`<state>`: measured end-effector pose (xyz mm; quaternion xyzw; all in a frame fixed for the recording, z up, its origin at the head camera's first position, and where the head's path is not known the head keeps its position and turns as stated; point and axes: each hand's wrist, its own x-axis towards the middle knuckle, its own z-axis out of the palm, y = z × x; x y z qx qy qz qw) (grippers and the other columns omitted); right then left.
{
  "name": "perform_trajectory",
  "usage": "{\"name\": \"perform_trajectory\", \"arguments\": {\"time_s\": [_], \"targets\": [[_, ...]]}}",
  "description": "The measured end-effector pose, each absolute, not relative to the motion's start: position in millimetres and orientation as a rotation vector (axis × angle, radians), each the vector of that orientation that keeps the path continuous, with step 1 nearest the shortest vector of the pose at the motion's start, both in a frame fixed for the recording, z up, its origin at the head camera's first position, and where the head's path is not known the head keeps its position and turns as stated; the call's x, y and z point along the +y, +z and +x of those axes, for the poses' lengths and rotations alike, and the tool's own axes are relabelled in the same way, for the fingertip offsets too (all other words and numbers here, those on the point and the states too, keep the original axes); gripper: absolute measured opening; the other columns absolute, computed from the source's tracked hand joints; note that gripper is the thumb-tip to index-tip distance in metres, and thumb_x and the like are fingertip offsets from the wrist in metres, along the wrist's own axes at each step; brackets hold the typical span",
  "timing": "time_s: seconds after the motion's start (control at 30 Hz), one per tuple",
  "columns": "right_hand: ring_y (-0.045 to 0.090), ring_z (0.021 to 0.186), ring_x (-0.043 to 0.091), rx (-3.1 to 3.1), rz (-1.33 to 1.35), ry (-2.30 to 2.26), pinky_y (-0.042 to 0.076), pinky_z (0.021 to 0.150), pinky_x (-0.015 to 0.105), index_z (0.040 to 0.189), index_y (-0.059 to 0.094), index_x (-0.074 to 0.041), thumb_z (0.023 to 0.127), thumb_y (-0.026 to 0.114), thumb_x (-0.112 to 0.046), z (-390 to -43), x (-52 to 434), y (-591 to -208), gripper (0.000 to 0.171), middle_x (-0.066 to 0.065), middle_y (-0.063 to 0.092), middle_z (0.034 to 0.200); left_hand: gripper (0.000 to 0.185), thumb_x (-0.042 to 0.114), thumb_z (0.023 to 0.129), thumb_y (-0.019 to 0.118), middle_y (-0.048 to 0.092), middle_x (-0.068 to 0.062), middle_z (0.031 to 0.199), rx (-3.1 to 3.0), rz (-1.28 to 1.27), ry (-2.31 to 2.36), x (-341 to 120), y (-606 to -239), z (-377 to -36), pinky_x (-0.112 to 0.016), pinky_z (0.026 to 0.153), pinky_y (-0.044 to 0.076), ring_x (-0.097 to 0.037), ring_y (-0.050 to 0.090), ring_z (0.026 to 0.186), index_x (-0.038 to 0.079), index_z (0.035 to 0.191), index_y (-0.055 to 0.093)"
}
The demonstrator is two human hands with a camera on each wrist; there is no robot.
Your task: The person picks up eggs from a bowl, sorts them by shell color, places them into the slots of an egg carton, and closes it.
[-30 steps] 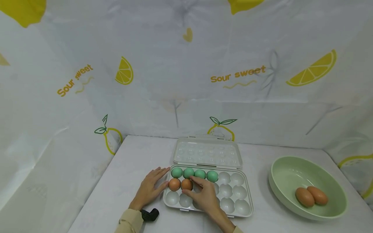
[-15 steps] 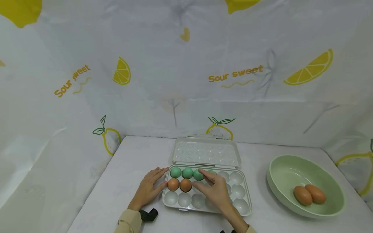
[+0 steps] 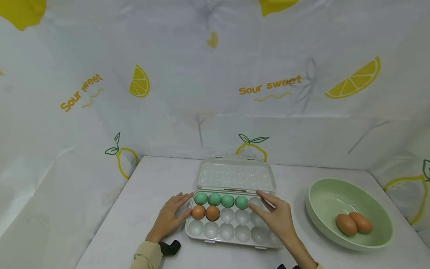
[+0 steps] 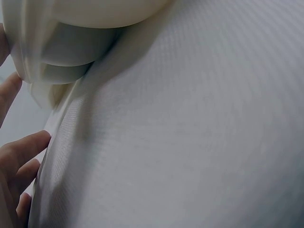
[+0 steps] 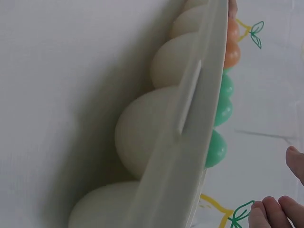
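Observation:
A white egg box (image 3: 235,243) lies on the table with its lid folded back. Green eggs (image 3: 215,199) fill several cups at the left of its back row. Below them, two brown eggs (image 3: 212,213) sit in the middle row's left cups. My left hand (image 3: 170,215) rests at the box's left edge, fingers extended; the left wrist view shows fingertips right at the rim (image 4: 23,61). Over the right side of the box is my right hand (image 3: 278,216), holding nothing, thumb and fingers apart. In the right wrist view its fingers (image 5: 270,213) appear beyond the box.
To the right stands a light green bowl (image 3: 330,196) with two brown eggs (image 3: 346,224) inside. The box's clear lid (image 3: 235,173) lies flat behind the cups. A black wrist-worn device (image 3: 170,247) sits by the left sleeve (image 3: 147,256). Lemon-printed sheeting (image 3: 188,138) hangs behind the table.
My right hand has left the second brown egg, now sitting in its cup, and moved right across the box. The left hand keeps its place at the box's edge.

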<state>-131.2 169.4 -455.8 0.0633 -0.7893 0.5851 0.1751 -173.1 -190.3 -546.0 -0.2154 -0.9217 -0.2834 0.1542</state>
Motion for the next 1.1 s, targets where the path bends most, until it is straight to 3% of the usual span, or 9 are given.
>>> {"name": "perform_trajectory", "arguments": {"time_s": [0.27, 0.47, 0.57, 0.73, 0.97, 1.1], "targets": [[0.058, 0.109, -0.020, -2.274, 0.067, 1.584, 0.054, 0.093, 0.008, 0.120, 0.072, 0.008, 0.077, 0.088, -0.004, -127.1, 199.4, -450.2, 0.048, 0.024, 0.071, 0.125, 0.053, 0.039, 0.097, 0.066, 0.066, -0.007, 0.142, -2.647, -0.619, -0.799, -190.1, -546.1, -174.2, -0.062, 0.117, 0.041, -0.038, 0.055, 0.138, 0.032, 0.149, 0.054], [0.060, 0.104, -0.022, -2.256, 0.015, 1.453, 0.054, 0.090, 0.008, 0.115, 0.073, 0.010, 0.073, 0.088, 0.004, -124.9, 228.2, -450.2, 0.045, -0.022, 0.069, 0.111, 0.054, 0.038, 0.097, 0.066, 0.065, -0.007, 0.143, -2.654, -0.614, -0.826, -189.5, -542.6, -173.3, -0.063, 0.119, 0.039, -0.039, 0.054, 0.140, 0.032, 0.149, 0.054], [0.061, 0.101, -0.022, -2.239, -0.021, 1.435, 0.054, 0.088, 0.006, 0.113, 0.073, 0.011, 0.072, 0.088, 0.006, -122.1, 242.2, -450.1, 0.044, -0.034, 0.065, 0.104, 0.053, 0.038, 0.097, 0.066, 0.065, -0.008, 0.142, -2.648, -0.613, -0.833, -190.0, -542.1, -172.9, -0.063, 0.119, 0.039, -0.039, 0.054, 0.139, 0.031, 0.148, 0.055], [0.062, 0.097, -0.024, -2.241, -0.159, 1.486, 0.054, 0.084, 0.004, 0.119, 0.071, 0.010, 0.076, 0.087, 0.002, -115.7, 264.8, -446.9, 0.047, -0.038, 0.064, 0.102, 0.053, 0.037, 0.096, 0.067, 0.066, -0.008, 0.142, -2.651, -0.607, -0.838, -190.4, -542.9, -172.6, -0.063, 0.119, 0.039, -0.039, 0.054, 0.139, 0.031, 0.148, 0.056], [0.060, 0.091, -0.028, -2.279, -0.343, 1.475, 0.054, 0.077, 0.002, 0.124, 0.074, -0.005, 0.079, 0.088, -0.009, -104.9, 296.8, -442.5, 0.047, -0.044, 0.064, 0.103, 0.054, 0.038, 0.096, 0.067, 0.065, -0.007, 0.143, -2.673, -0.600, -0.848, -189.3, -542.6, -171.7, -0.063, 0.119, 0.039, -0.039, 0.053, 0.140, 0.032, 0.148, 0.055], [0.061, 0.089, -0.027, -2.263, -0.404, 1.512, 0.054, 0.075, 0.001, 0.120, 0.076, -0.012, 0.079, 0.087, -0.007, -102.1, 314.0, -446.3, 0.043, -0.045, 0.065, 0.098, 0.054, 0.038, 0.096, 0.067, 0.065, -0.008, 0.143, -2.670, -0.600, -0.847, -189.1, -543.5, -171.9, -0.063, 0.119, 0.039, -0.039, 0.053, 0.140, 0.032, 0.148, 0.055]]}}
